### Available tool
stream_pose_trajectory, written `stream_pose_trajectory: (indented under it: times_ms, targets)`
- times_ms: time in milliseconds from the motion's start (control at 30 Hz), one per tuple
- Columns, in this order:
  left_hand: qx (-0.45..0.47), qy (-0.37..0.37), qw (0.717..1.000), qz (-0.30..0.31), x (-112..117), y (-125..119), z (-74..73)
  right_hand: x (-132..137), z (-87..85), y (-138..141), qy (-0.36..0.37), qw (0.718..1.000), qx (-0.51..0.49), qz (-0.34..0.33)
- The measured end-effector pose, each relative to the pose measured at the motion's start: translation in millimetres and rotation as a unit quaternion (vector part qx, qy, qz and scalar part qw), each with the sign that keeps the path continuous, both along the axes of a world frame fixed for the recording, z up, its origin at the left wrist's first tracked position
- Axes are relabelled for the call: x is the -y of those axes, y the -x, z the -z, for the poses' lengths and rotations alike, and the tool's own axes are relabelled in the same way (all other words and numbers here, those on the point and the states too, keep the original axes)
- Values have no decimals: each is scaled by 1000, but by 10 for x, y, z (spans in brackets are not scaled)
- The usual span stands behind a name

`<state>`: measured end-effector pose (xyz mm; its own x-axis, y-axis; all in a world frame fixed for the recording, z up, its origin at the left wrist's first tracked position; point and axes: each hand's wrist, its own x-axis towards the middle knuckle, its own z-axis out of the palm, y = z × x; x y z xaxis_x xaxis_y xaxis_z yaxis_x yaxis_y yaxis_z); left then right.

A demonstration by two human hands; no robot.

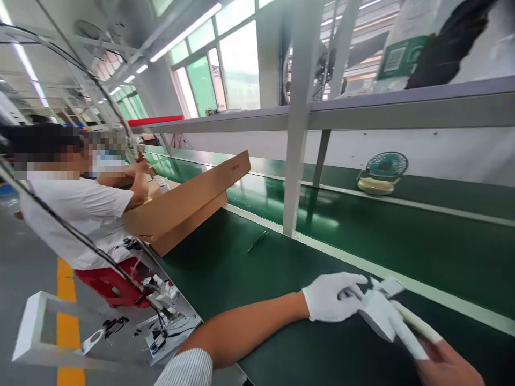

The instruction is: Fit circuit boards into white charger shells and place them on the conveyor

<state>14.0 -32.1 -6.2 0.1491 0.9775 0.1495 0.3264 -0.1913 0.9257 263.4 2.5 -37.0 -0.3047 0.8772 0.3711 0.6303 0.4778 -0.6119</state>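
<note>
In the head view my left hand [336,297], in a white glove, reaches across the green work surface from the lower middle. Its fingertips meet the left edge of a small white box-shaped piece [378,312] with a flap-like part standing up at its far end. What this piece is exactly, I cannot make out. My right hand [426,335], at the lower right, has white coverings on its fingers, which are closed on the piece from the right. Blur and overlap hide parts of the fingers. A thin screwdriver-like tool [257,241] lies further off on the surface.
An open brown carton [193,201] stands at the left, beside a co-worker in a white shirt [80,214]. A white post [295,134] rises ahead, carrying a shelf [414,110]. A small teal fan [386,165] stands beyond the belt. Metal fixtures [164,305] sit at lower left.
</note>
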Motion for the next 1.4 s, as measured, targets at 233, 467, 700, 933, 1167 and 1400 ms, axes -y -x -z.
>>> stream_pose_trajectory:
  times_ms: [233, 467, 700, 933, 1167, 1400]
  targets:
    - [-77, -48, 996, -5, -69, -175, -20, 7, -91, 224, 379, 823, -414, -83]
    - [-118, -49, 992, 7, -75, -231, 29, 17, -145, 209, 435, 756, -477, -111]
    - [-126, -88, 988, -8, -104, -225, 132, -16, -168, 230, 448, 746, -480, -116]
    - [-130, -82, 988, 3, -97, -221, 72, 13, -128, 218, 412, 781, -458, -103]
    - [-182, -128, 975, 28, -169, -192, -1, 32, -5, 110, 123, 958, -255, -33]
    - [-284, -162, 945, 31, -334, 62, 116, -139, 370, -110, -52, 997, -20, -55]
